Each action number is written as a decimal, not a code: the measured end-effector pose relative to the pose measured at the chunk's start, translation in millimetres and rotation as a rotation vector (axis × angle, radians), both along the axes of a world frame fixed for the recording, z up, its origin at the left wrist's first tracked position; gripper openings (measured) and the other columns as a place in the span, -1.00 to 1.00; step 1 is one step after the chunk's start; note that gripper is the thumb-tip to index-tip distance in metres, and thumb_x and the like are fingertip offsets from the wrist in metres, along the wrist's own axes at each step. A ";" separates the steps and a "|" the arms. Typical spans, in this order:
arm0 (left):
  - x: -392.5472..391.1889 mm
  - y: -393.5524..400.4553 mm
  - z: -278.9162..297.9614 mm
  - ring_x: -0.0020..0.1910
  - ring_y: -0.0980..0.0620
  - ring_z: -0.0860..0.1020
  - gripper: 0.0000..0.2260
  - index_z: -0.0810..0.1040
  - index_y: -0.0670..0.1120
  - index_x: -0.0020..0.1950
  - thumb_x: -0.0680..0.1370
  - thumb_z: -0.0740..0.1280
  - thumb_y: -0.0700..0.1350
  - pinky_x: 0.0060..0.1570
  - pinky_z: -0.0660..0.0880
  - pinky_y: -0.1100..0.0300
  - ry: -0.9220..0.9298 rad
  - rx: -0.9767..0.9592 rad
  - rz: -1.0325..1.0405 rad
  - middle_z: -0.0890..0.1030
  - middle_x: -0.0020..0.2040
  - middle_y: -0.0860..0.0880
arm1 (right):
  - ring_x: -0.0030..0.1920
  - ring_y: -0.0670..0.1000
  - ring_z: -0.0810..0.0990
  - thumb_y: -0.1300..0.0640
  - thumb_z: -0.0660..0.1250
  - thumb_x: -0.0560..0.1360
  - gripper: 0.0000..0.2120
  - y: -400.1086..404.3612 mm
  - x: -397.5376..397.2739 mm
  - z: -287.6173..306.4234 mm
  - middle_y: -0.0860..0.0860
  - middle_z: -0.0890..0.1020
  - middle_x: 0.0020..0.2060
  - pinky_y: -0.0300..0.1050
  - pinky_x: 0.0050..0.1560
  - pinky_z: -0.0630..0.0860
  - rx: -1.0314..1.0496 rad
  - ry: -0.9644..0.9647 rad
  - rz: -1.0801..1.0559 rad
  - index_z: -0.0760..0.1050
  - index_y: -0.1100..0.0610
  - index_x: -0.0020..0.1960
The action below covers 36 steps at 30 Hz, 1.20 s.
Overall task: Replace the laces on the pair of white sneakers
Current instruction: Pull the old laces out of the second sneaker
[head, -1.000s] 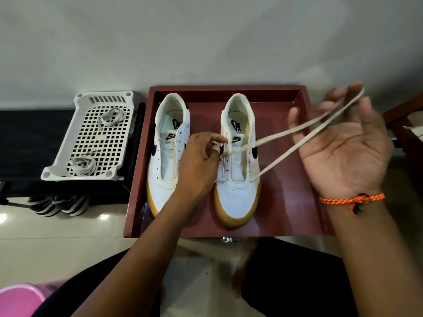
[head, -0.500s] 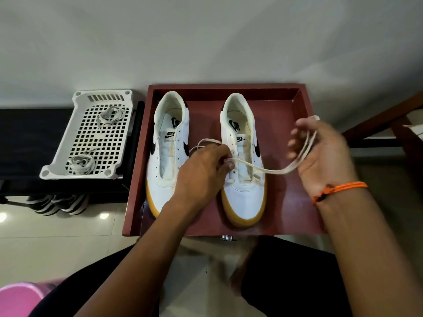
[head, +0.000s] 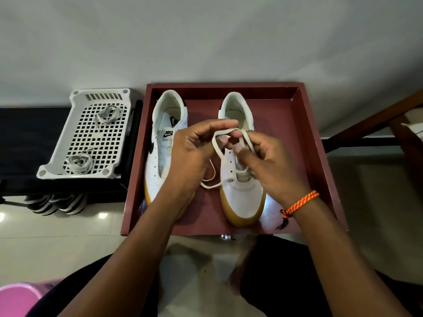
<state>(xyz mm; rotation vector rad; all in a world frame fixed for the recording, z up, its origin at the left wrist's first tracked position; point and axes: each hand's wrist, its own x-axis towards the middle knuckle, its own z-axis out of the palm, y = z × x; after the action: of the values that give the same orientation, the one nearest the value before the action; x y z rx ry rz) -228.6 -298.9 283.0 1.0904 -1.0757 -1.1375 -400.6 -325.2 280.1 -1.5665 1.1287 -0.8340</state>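
Obs.: both hands now meet over the right-hand sneaker (head: 240,179) in the red-brown tray (head: 318,156). A second ago the right hand (head: 272,165) was out wide to the side, palm up, with the lace (head: 217,143) stretched taut from the shoe across its fingers; half a second ago it had drawn halfway in, the lace sagging. The slack is now gathered into a loop between the two hands.

Grip: left hand (head: 194,152) has fingers curled, thumb and forefinger pinching the lace at the top of the loop. Right hand's fingers are bent round the loop's other side, holding it near the tongue. Exact contact under the right fingers is hidden.

Lace: one run drops from the loop to the lower eyelets; a free tail lies on the tray floor between the two shoes. Only the bottom eyelets of this shoe appear threaded; the upper ones show bare.

Left-hand sneaker (head: 164,145): no lace visible, eyelets open, partly behind the left wrist.

Off-tray: white perforated basket (head: 57,165) to the left holds two coiled laces (head: 79,164); cannot tell whether old or new.

Reading: pulling through is done and the hands have regrouped to feed an end into the next eyelet. Judged early stage: one shoe barely begun, the other untouched.
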 end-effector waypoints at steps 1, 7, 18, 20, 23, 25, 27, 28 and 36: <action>-0.1 -2.5 -4.4 0.06 -0.05 0.73 -0.69 0.66 -0.25 0.32 0.60 0.38 -0.42 0.05 0.64 0.15 -0.100 -0.009 0.012 0.75 0.12 -0.16 | -0.34 -0.03 0.45 0.15 0.34 0.65 -0.86 -2.6 -3.2 1.0 0.15 0.52 -0.35 -0.12 -0.27 0.41 -0.020 0.006 -0.066 0.69 0.10 0.01; -3.4 0.6 -33.4 -0.07 0.11 0.63 -0.93 0.56 0.07 0.12 0.65 0.38 -0.07 -0.06 0.62 -0.02 -0.718 0.150 0.052 0.64 0.01 0.09 | -0.34 0.04 0.46 0.08 0.34 0.63 -0.79 -17.0 -45.0 8.6 0.01 0.50 -0.36 -0.09 -0.28 0.32 -0.138 0.260 -0.677 0.61 0.17 -0.10; -0.1 -1.3 -40.9 -0.28 0.08 0.62 -0.66 0.59 0.01 -0.25 0.58 0.46 0.21 -0.16 0.63 -0.06 -0.827 0.320 -0.049 0.66 -0.32 0.05 | -0.12 0.05 0.62 0.05 0.42 0.55 -0.93 -2.0 -22.5 12.2 -0.03 0.66 -0.16 0.07 -0.06 0.61 -0.254 0.616 -0.235 0.69 -0.05 -0.09; 3.4 -2.7 -40.3 -0.28 0.05 0.64 -0.69 0.62 0.01 -0.24 0.59 0.45 0.18 -0.12 0.64 -0.09 -0.795 0.339 -0.077 0.68 -0.31 0.05 | -0.20 -0.01 0.62 -0.06 0.45 0.49 -0.93 3.3 -15.3 4.1 -0.11 0.63 -0.27 0.07 -0.07 0.62 -0.033 0.611 0.049 0.63 -0.13 -0.04; 3.6 -3.0 -41.5 -0.25 0.06 0.66 -0.70 0.62 0.04 -0.23 0.58 0.44 0.20 -0.08 0.65 -0.13 -0.795 0.347 -0.090 0.69 -0.29 0.07 | -0.12 0.01 0.61 -0.21 0.53 0.41 -0.73 10.7 -9.6 -6.8 -0.14 0.58 -0.21 0.19 0.19 0.56 0.094 0.838 0.214 0.50 -0.15 -0.04; 1.7 -2.7 -41.8 -0.22 0.08 0.65 -0.70 0.61 0.06 -0.22 0.58 0.42 0.23 -0.07 0.65 -0.13 -0.824 0.350 -0.082 0.68 -0.27 0.10 | -0.10 0.01 0.61 -0.20 0.56 0.39 -0.71 8.7 -7.7 -7.1 -0.15 0.60 -0.18 0.26 0.27 0.52 0.073 0.863 0.178 0.50 -0.11 -0.13; 0.3 -2.2 -41.9 -0.20 0.09 0.64 -0.71 0.60 0.08 -0.21 0.59 0.41 0.24 -0.06 0.64 -0.11 -0.854 0.347 -0.077 0.67 -0.26 0.12 | -0.24 -0.07 0.57 -0.13 0.62 0.37 -0.68 6.6 -9.5 -9.5 -0.16 0.58 -0.32 0.10 0.11 0.57 0.087 0.814 0.170 0.50 -0.02 -0.25; -0.2 -1.9 -41.6 -0.20 0.09 0.64 -0.71 0.59 0.08 -0.21 0.59 0.40 0.24 -0.07 0.63 -0.10 -0.863 0.343 -0.075 0.66 -0.26 0.12 | -0.33 -0.11 0.52 -0.05 0.64 0.36 -0.64 5.9 -10.7 -9.9 -0.16 0.54 -0.41 -0.01 -0.05 0.54 0.121 0.758 0.175 0.47 0.03 -0.31; 3.7 -0.6 -40.3 -0.23 0.00 0.63 -0.74 0.57 0.02 -0.20 0.60 0.37 0.14 -0.21 0.57 0.02 -0.973 0.291 -0.014 0.66 -0.27 0.06 | -0.29 -0.04 0.40 0.22 0.59 0.46 -0.62 0.6 -26.2 13.5 0.16 0.31 -0.29 0.02 0.00 0.64 0.596 -0.010 0.232 0.42 0.37 -0.24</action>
<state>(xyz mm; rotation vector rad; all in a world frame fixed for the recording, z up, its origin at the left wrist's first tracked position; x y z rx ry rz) -224.9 -299.5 242.7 1.9653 -1.6752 -0.7611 -426.8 -324.5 293.6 -1.1579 1.0393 -0.3045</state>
